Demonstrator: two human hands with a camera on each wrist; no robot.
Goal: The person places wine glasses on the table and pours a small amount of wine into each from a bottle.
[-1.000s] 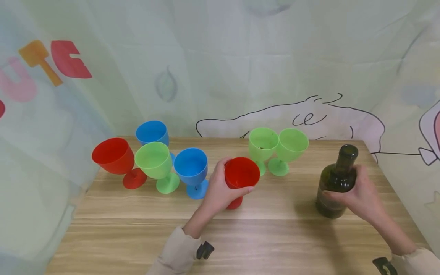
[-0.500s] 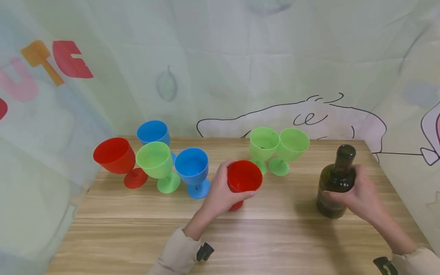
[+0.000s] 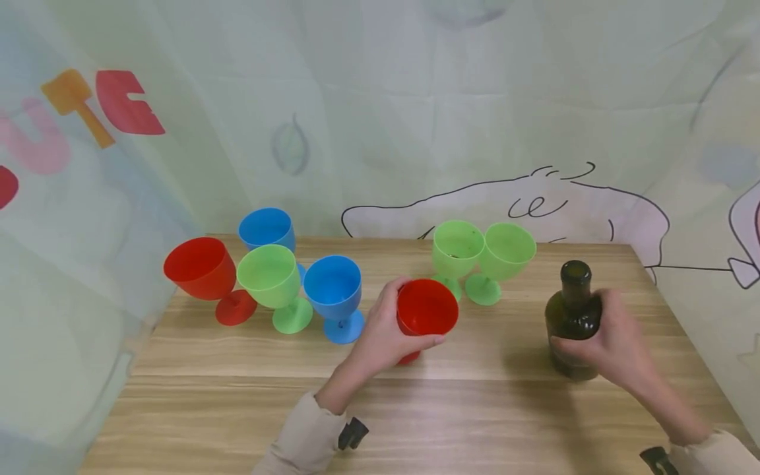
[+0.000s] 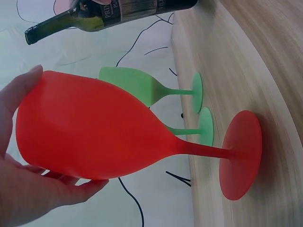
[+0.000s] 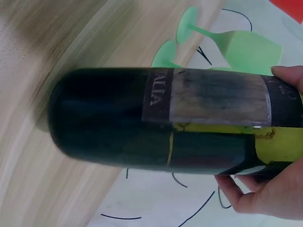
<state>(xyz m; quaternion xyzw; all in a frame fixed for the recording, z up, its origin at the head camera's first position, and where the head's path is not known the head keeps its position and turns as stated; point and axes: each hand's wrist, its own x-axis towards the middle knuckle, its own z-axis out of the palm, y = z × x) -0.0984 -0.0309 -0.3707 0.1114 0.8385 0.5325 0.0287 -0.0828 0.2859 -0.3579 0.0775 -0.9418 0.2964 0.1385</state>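
Near the middle of the table, my left hand (image 3: 380,338) grips the bowl of a red goblet (image 3: 429,310), thumb on the near side. The left wrist view shows the goblet's bowl, stem and round foot (image 4: 240,155); whether the foot touches the wood I cannot tell. On the right, my right hand (image 3: 614,343) holds a dark green wine bottle (image 3: 572,315) round its body, neck up and leaning a little left. Its label (image 5: 220,97) and lower half show in the right wrist view. Two light green goblets (image 3: 457,249) stand side by side behind, between the hands.
To the left stand a red goblet (image 3: 202,269), a green goblet (image 3: 270,277) and two blue goblets, one nearer (image 3: 334,288) and one at the back (image 3: 267,229). The wood-grain table (image 3: 451,422) ends at a printed cloth backdrop (image 3: 380,119).
My left hand has brought the red goblet slightly right and nearer. The wine bottle's neck has swung left and toward me in my right hand. The other goblets have not moved.
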